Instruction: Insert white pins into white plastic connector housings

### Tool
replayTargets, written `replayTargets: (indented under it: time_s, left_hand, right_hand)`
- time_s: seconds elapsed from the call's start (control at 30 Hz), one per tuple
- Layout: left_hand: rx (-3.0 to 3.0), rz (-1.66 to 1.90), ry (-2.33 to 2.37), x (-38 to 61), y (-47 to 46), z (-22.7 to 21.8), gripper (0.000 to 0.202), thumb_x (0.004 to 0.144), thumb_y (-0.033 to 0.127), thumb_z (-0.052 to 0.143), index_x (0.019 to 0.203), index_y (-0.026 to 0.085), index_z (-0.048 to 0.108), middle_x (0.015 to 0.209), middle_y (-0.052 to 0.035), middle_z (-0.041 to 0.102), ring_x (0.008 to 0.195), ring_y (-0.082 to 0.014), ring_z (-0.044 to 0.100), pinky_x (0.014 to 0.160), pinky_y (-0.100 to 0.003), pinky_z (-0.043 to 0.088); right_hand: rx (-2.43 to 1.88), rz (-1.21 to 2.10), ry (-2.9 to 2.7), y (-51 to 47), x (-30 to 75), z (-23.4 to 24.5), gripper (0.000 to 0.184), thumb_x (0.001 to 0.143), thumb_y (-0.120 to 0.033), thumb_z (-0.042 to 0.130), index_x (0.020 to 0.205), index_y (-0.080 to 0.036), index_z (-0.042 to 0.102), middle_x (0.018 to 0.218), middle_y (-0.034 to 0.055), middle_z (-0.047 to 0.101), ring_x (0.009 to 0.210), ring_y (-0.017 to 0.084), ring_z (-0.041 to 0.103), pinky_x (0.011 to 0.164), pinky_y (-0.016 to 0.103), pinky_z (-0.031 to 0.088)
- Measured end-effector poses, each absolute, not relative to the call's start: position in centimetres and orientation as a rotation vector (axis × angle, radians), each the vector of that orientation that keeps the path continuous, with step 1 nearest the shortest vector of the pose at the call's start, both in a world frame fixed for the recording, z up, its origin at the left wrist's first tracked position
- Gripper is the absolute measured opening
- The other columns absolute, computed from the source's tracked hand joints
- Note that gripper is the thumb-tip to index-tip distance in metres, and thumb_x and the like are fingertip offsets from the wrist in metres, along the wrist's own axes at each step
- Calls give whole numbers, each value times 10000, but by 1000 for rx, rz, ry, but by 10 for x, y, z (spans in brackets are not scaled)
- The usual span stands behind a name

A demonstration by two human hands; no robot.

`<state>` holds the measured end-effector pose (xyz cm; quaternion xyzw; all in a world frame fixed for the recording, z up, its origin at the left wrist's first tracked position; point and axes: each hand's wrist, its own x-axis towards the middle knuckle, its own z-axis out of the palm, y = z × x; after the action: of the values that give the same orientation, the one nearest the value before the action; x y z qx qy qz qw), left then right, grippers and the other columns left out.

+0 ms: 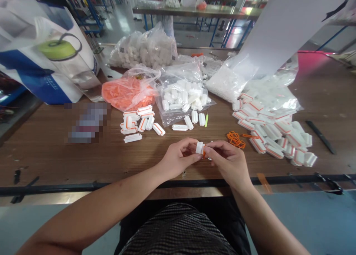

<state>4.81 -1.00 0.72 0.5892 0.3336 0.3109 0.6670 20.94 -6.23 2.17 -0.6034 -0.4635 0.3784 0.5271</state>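
As we look down at the brown table [155, 162], a small white piece [199, 148] sits between our two hands, in the middle, just in from the near edge. Our left hand [176, 156] pinches the white piece between thumb and fingertips, the digits barely parted by its width. Our right hand [232, 162] closes thumb and forefinger on an orange strip [204, 151] at the piece's right end; whether those fingers also grip the white body is hidden.

Just beyond the right hand lies a tangle of orange strips [235, 140], and farther right a heap of white pieces striped with orange [274, 132]. Ahead and left of the hands is a smaller group of similar pieces [132, 138]. Four plain white blocks [179, 128] and a slim green stick [206, 121] lie before a clear plastic bag [168, 118], which holds many more white blocks. Just beside it, to the left, a thin translucent bag [148, 73] is filled with orange parts. Behind them, a large clear bag [157, 34] bulges with whitish parts, and to the right another bag [246, 66] holds fine white bits.

A black strip [83, 187] runs along the near edge, passing under our forearms. We find room to move at the left, where wood grain stretches from the smaller group down to that edge; at the right, the heap and a dark flat bar [320, 137] narrow the space.
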Motion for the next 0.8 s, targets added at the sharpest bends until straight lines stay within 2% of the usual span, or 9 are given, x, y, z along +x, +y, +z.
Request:
replayTargets:
  time_s: [0.23,0.33,0.47,0.67,0.8]
  left_hand:
    - [1345,715,747,49,-14,11,231,800,208,710,1015,183,630,943,-30,706,853,-165,655,809,-337,501]
    - [1328,710,722,48,-13,12,213,796,199,717,995,187,640,954,-34,723,872,-173,671,823,-343,510]
    - [1341,683,739,47,-11,14,220,763,209,754,961,185,662,873,-19,718,810,-162,661,757,-312,508]
    - [1276,675,678,48,-11,15,211,740,209,771,917,173,661,820,0,691,749,-132,625,717,-283,494]
    - [1224,668,664,47,-8,16,231,735,239,777,912,166,647,811,1,674,728,-115,601,709,-270,484]
  right_hand:
    - [-1417,920,-1084,-67,206,19,190,772,-370,730,821,-194,680,690,11,649,544,122,561,433,230,444]
    - [-1422,949,-1094,-68,206,20,215,783,-395,713,841,-191,676,658,-3,615,501,108,519,419,228,423]
    - [-1429,990,-1122,-66,208,22,234,786,-414,695,851,-192,664,659,-2,604,481,95,464,401,218,371]
    - [-1338,1062,-1104,-65,204,24,228,758,-394,704,742,-197,590,631,-28,532,526,94,446,479,230,382]
    - [-1307,1014,-1090,-67,199,21,204,758,-355,722,832,-203,608,651,-46,489,550,93,450,506,228,396]
